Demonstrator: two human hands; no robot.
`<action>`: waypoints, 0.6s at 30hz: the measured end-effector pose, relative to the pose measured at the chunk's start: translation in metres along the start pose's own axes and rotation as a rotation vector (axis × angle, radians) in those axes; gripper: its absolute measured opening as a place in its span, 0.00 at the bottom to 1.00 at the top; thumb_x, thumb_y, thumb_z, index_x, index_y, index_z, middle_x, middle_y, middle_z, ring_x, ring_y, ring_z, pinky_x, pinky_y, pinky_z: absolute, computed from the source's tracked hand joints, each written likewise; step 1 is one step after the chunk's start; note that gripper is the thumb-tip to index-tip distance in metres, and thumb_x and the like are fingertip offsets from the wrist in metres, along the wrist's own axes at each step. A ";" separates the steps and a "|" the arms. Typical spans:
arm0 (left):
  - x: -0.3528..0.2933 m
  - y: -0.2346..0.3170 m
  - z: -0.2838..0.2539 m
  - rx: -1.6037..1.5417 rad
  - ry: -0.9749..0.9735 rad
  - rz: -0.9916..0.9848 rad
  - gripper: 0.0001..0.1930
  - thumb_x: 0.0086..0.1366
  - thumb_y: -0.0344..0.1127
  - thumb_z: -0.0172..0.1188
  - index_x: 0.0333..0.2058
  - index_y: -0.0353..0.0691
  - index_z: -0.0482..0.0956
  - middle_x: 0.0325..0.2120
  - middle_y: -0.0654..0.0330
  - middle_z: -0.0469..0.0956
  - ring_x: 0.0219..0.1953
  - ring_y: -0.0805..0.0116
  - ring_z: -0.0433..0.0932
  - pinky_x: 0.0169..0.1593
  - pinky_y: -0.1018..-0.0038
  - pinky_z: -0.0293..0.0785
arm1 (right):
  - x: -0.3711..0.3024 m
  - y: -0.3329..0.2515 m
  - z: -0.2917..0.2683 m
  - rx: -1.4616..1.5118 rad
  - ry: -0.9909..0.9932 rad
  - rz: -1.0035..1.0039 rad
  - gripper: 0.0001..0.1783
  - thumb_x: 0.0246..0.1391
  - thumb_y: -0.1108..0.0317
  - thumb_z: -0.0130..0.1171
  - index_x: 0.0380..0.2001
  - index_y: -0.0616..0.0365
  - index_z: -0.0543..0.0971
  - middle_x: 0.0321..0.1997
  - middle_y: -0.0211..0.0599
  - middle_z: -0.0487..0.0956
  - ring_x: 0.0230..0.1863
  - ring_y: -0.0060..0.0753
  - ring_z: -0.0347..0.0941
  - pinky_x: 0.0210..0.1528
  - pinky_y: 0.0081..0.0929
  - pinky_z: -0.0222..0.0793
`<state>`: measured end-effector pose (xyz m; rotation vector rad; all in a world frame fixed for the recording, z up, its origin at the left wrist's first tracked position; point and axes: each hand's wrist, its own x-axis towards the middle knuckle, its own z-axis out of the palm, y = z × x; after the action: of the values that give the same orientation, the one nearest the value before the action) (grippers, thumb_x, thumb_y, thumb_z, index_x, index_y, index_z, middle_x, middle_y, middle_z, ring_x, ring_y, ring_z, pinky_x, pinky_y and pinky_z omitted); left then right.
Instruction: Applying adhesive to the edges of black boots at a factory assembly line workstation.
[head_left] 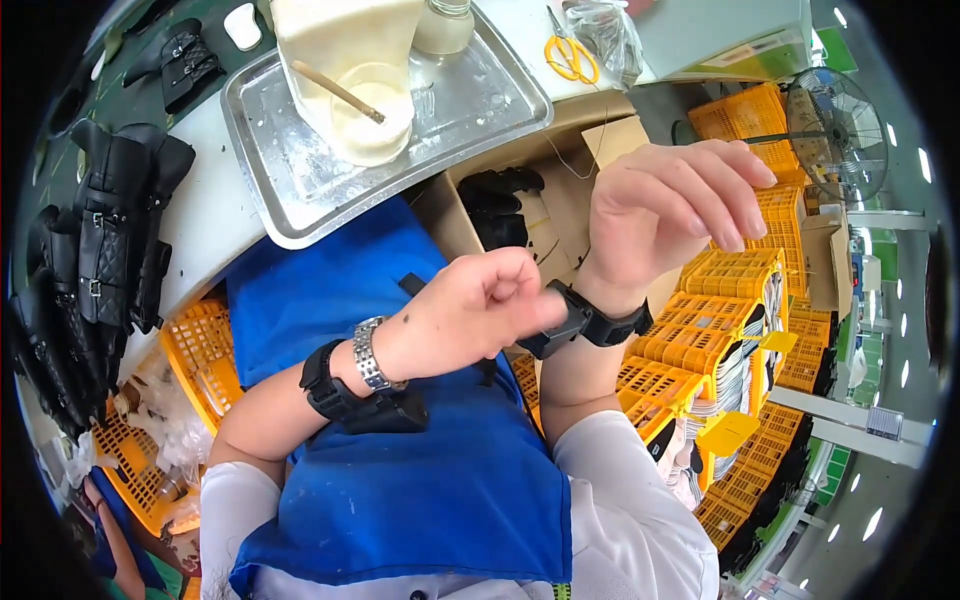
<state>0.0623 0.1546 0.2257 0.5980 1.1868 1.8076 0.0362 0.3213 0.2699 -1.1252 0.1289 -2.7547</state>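
Observation:
My left hand [465, 312], with a metal watch [370, 355] and a black strapped device [345, 390] on its wrist, reaches across to my right wrist. Its fingers are curled, and the foremost fingertip touches or overlaps a small black device [560, 325] strapped there. I see nothing held in that hand. Raised above the strap, my right hand [680, 200] is open and holds nothing, its fingers loosely bent and apart. A blue apron [430, 480] covers my front beneath both arms.
A metal tray [460, 125] on the white table bears a pale container [375, 130], a stick [335, 90] and a jar [443, 28]. Nearby lie yellow-handled scissors [570, 58], black boots [110, 220] and a cardboard box [560, 205]. Yellow crates [680, 345] and a fan [838, 135] stand at right.

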 end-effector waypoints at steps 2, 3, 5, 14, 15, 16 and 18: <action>0.000 -0.002 0.001 0.137 -0.009 0.092 0.12 0.64 0.40 0.46 0.24 0.40 0.64 0.12 0.66 0.67 0.13 0.82 0.64 0.17 0.86 0.59 | 0.000 -0.002 0.000 -0.007 0.006 0.005 0.21 0.59 0.56 0.32 0.38 0.50 0.76 0.26 0.21 0.77 0.26 0.19 0.71 0.35 0.17 0.63; 0.000 0.000 0.002 0.082 0.006 0.039 0.11 0.63 0.38 0.47 0.24 0.40 0.64 0.13 0.67 0.67 0.14 0.83 0.64 0.17 0.86 0.59 | -0.001 -0.002 0.000 -0.014 0.011 0.012 0.20 0.59 0.57 0.34 0.38 0.50 0.76 0.26 0.21 0.77 0.26 0.19 0.71 0.34 0.17 0.63; 0.000 0.001 0.002 0.027 0.027 -0.011 0.10 0.62 0.36 0.49 0.24 0.40 0.64 0.13 0.68 0.67 0.14 0.84 0.64 0.17 0.87 0.59 | -0.002 -0.001 0.001 0.053 0.055 -0.042 0.18 0.58 0.58 0.36 0.37 0.51 0.76 0.25 0.21 0.77 0.25 0.18 0.71 0.34 0.18 0.64; 0.007 -0.014 -0.001 0.285 0.080 0.240 0.10 0.58 0.30 0.55 0.23 0.40 0.63 0.13 0.71 0.63 0.14 0.85 0.63 0.16 0.86 0.59 | -0.008 -0.001 -0.011 0.197 0.282 -0.182 0.13 0.55 0.64 0.41 0.34 0.52 0.77 0.23 0.20 0.76 0.23 0.16 0.70 0.32 0.17 0.65; 0.008 -0.014 0.000 0.284 0.083 0.239 0.10 0.58 0.30 0.55 0.23 0.40 0.63 0.13 0.71 0.63 0.14 0.85 0.63 0.16 0.86 0.59 | -0.009 -0.001 -0.012 0.213 0.287 -0.188 0.13 0.55 0.65 0.41 0.34 0.52 0.77 0.23 0.20 0.76 0.23 0.16 0.70 0.32 0.17 0.65; 0.009 -0.014 0.000 0.108 0.050 0.152 0.10 0.59 0.32 0.54 0.22 0.40 0.63 0.13 0.70 0.64 0.14 0.84 0.63 0.16 0.86 0.59 | -0.009 -0.001 -0.013 0.215 0.288 -0.187 0.13 0.55 0.65 0.41 0.34 0.52 0.77 0.23 0.20 0.76 0.23 0.16 0.70 0.32 0.17 0.65; 0.011 -0.016 -0.001 -0.070 0.019 0.065 0.10 0.59 0.33 0.53 0.22 0.41 0.62 0.13 0.69 0.64 0.14 0.83 0.63 0.16 0.86 0.58 | -0.009 -0.002 -0.017 0.291 0.338 -0.238 0.12 0.55 0.67 0.42 0.32 0.54 0.77 0.22 0.21 0.76 0.22 0.17 0.71 0.31 0.17 0.66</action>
<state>0.0623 0.1657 0.2103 0.5861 1.1237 1.9052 0.0303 0.3257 0.2521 -0.6331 -0.3782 -3.0178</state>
